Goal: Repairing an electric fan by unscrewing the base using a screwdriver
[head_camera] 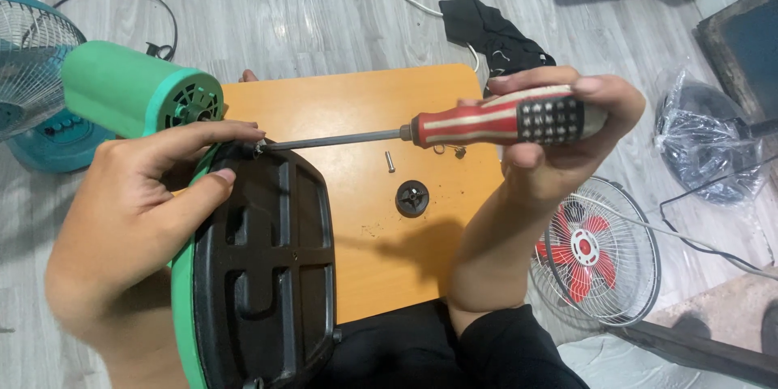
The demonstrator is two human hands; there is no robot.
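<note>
Black ribbed underside of a green fan base (pixel 263 267), tipped on edge nearest the lap, steadied by left hand (pixel 134 211) with fingers pinched at the top-rim screw. Likely rigid plastic, fairly light; best held by the rim. Right hand (pixel 559 134) closed around red-and-white screwdriver (pixel 486 121), tip at that screw. Beyond, on orange counter (pixel 365 105): loose screw (pixel 390 161), black round cap (pixel 412 198). Farther off: green motor housing (pixel 138 89), plastic-wrapped fan (pixel 705 146) on floor. No labels legible.
</note>
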